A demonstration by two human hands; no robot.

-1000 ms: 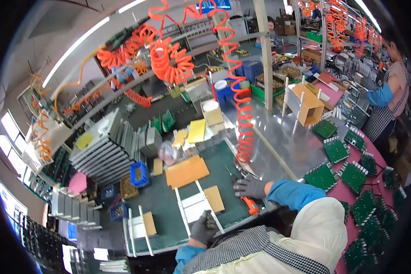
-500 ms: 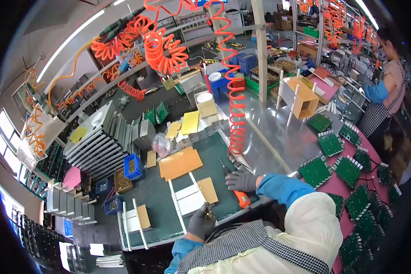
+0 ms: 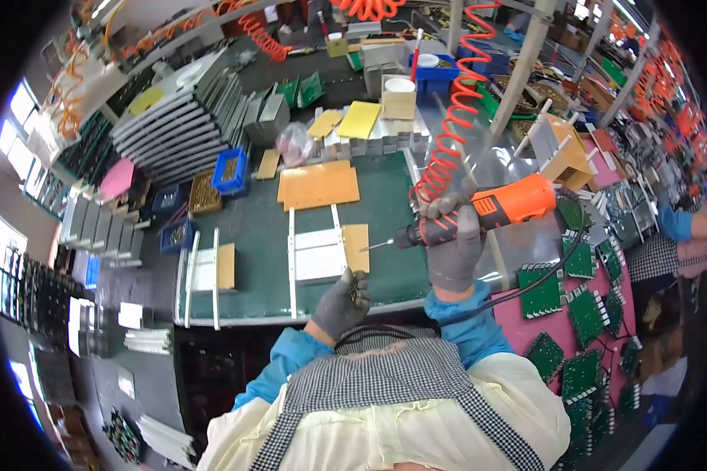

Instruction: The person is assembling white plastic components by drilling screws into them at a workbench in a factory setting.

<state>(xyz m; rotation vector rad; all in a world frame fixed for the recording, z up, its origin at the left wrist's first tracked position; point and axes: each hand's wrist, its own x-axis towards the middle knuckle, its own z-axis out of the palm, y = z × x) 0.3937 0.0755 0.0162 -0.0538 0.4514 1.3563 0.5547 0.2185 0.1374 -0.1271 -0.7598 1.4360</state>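
My right hand (image 3: 456,255), in a grey glove, grips an orange and black electric screwdriver (image 3: 514,201). Its thin bit points left, over the tan board (image 3: 357,255) beside a white panel (image 3: 316,253) with a white rail along each side. My left hand (image 3: 339,308), gloved too, is closed near the lower edge of that board, with small metal pieces that look like screws at its fingertips. Farther left on the green mat (image 3: 389,279) lies a similar white panel (image 3: 205,271) with rails and a tan board.
Orange boards (image 3: 318,185) lie behind the panels. Blue bins (image 3: 229,170) of small parts and stacked grey metal cases (image 3: 173,118) stand left. Green circuit boards (image 3: 540,290) cover a pink surface at right. A red coiled hose (image 3: 456,129) hangs nearby; another person's blue sleeve (image 3: 674,224) shows far right.
My right hand has lifted the screwdriver off the mat and swung its bit leftward toward the panel. The view has shifted. My left hand stays closed by the tan board.
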